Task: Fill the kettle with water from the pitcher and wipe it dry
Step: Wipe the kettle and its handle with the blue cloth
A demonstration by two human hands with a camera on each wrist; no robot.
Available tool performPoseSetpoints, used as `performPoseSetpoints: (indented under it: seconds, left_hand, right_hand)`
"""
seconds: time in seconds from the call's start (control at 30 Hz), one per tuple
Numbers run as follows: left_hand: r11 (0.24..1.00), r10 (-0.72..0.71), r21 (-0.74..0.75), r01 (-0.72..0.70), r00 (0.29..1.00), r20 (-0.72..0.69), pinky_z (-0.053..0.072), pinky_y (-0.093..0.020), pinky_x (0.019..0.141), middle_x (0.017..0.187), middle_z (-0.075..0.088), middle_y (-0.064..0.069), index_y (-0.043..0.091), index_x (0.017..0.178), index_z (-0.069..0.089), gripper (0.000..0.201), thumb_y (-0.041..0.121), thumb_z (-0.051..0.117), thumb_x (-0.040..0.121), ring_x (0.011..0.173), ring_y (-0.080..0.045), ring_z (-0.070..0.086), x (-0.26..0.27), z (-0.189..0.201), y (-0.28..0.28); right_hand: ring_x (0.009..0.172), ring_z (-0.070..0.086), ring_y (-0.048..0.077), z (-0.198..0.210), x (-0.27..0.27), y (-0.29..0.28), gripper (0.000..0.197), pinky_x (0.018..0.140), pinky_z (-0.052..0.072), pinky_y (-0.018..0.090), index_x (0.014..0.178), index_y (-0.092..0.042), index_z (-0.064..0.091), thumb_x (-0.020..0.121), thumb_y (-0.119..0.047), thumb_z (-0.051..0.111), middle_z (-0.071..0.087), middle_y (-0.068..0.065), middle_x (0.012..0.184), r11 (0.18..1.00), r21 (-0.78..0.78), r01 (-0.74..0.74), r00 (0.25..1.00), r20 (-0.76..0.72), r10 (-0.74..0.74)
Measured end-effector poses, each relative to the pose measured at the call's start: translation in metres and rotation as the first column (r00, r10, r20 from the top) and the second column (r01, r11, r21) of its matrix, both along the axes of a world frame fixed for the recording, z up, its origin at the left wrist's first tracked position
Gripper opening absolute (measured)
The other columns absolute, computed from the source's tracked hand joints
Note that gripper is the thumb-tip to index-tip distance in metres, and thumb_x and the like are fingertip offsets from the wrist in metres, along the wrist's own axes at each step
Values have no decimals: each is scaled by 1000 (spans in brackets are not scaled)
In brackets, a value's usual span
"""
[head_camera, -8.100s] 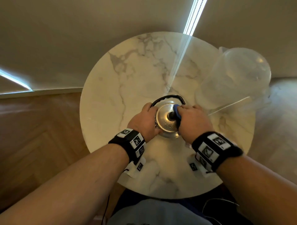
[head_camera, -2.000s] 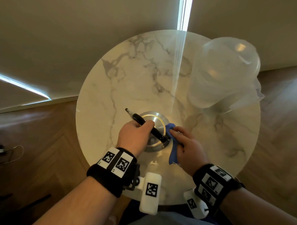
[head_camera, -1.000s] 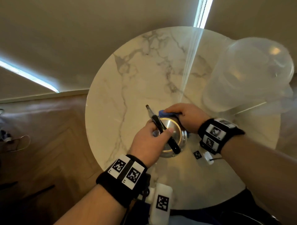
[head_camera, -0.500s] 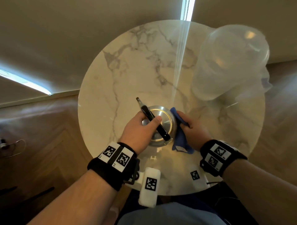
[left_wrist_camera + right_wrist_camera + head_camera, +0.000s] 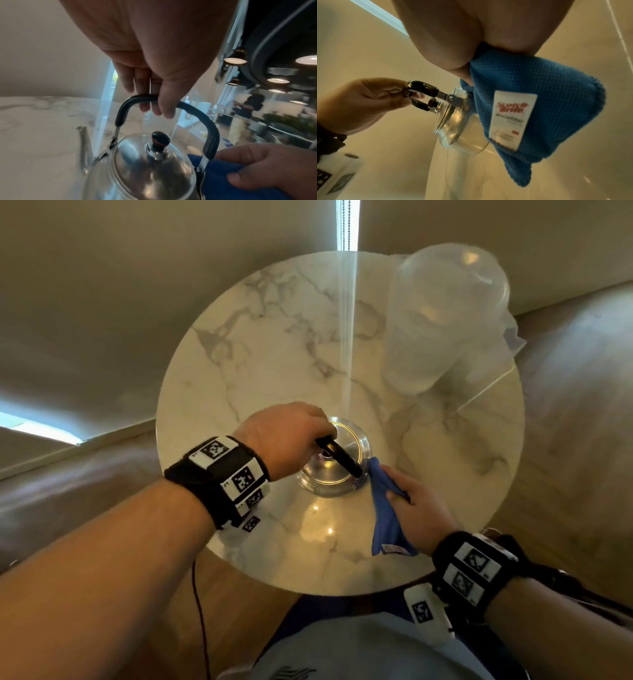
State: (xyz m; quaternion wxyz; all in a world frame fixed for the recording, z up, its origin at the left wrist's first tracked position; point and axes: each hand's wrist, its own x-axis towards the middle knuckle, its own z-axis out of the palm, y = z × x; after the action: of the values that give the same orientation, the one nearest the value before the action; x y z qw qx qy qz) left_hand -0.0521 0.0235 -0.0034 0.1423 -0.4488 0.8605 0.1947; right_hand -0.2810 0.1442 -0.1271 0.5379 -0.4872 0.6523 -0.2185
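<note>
You look to be in the wiping stage: the kettle (image 5: 334,465) stands lidded near the middle of the marble table (image 5: 260,364), and the clear pitcher (image 5: 442,316) sits well apart at the far right edge (filling seems done, though no water level shows). Your left hand (image 5: 284,436) curls its fingers round the black handle (image 5: 171,108), steadying it. Your right hand (image 5: 419,510) grips the blue cloth (image 5: 385,508) against the kettle's near-right side. The left wrist view alone shows the spout (image 5: 83,142) and lid knob (image 5: 160,138); the right wrist view alone shows the cloth's label (image 5: 511,120).
</note>
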Motion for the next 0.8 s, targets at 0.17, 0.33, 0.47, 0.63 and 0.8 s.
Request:
performPoseSetpoints:
  seconds: [0.17, 0.33, 0.47, 0.63, 0.8]
  left_hand:
    - [991, -134, -11, 135, 990, 32, 52, -36, 81, 118, 66, 4, 29, 122, 70, 26, 27, 60, 99, 105, -22, 64, -1, 1, -14]
    - [997, -78, -24, 78, 997, -29, 42, -32, 74, 116, 67, 5, 30, 122, 71, 26, 28, 59, 99, 102, -21, 64, 0, -2, -18]
    - [999, 13, -42, -15, 999, -45, 46, -35, 75, 112, 67, 5, 30, 122, 71, 27, 35, 60, 98, 103, -22, 63, 3, -1, -24]
    - [991, 125, -46, -129, 989, -72, 44, -34, 73, 106, 68, 3, 28, 121, 72, 26, 37, 62, 98, 100, -21, 63, 1, -2, -30]
    - [960, 278, -14, -281, 956, -95, 51, -35, 77, 107, 73, 2, 28, 120, 74, 28, 39, 65, 96, 100, -21, 67, -7, -2, -31]
  right_hand:
    - [121, 55, 5, 9, 14, -4, 48, 88, 37, 4, 142, -34, 58, 103, -7, 49, 62, -14, 128, 993, -37, 109, 993, -31, -110]
    - [118, 63, 11, 16, 11, -10, 46, 105, 48, 34, 138, -45, 59, 102, -20, 48, 70, -14, 126, 981, -76, 180, 979, -85, -186]
    - [99, 63, -5, 23, 17, -8, 46, 94, 46, 22, 134, -44, 63, 101, -14, 50, 68, -25, 107, 963, -144, 227, 965, -101, -242]
    - [91, 56, -16, 16, 33, -29, 40, 79, 36, 3, 131, -37, 65, 100, -14, 54, 59, -22, 111, 939, -253, 233, 951, -143, -275]
    - [94, 56, 5, 5, 48, -46, 38, 81, 37, 4, 130, -31, 68, 98, -15, 56, 57, -14, 114, 914, -333, 231, 945, -148, -293]
